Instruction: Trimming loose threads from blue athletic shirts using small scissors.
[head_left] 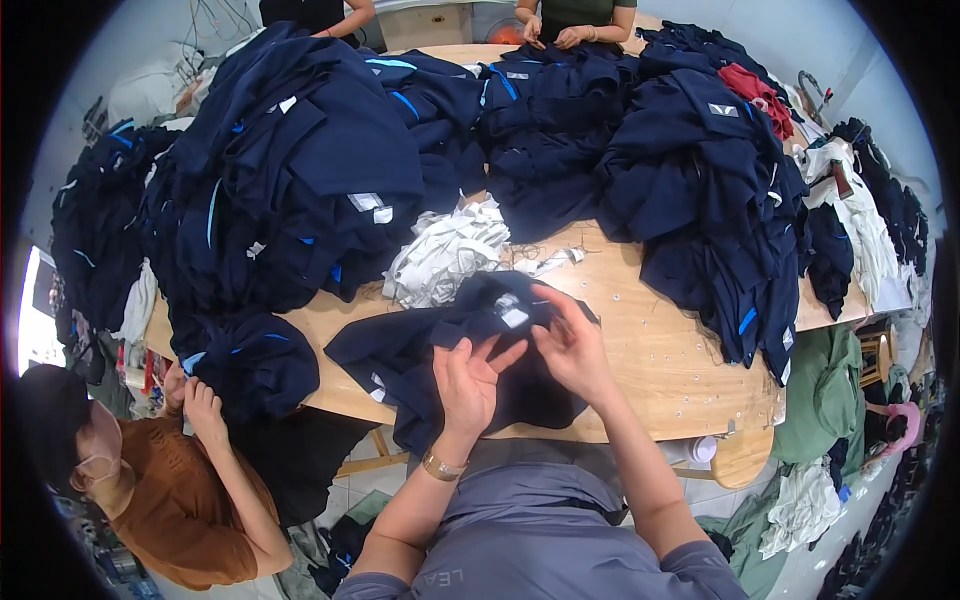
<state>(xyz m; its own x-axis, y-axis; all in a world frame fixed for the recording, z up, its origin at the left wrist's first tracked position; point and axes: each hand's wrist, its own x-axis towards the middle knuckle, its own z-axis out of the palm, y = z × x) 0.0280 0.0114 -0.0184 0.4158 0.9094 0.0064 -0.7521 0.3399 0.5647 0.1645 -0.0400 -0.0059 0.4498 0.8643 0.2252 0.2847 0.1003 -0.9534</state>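
A navy garment (450, 325) lies rumpled on the wooden table in front of me, with a small white label (513, 318) near its upper part. Above its near side, my left hand (468, 385) is open, palm up and fingers spread; a gold-coloured band circles that wrist. My right hand (570, 345) is beside the label, fingers apart and curved inward over the cloth. I see nothing held in either hand. Whether the right fingertips touch the fabric is hard to tell. Just beyond the garment sits a heap of white cloth scraps (450, 250).
Tall navy garment piles stand at the left (300, 160) and right (700, 170) of the table (680, 370). On my left, a person in a brown shirt (190, 490) handles a navy garment. Two people work at the far side. A white cup (704, 449) is below the near edge.
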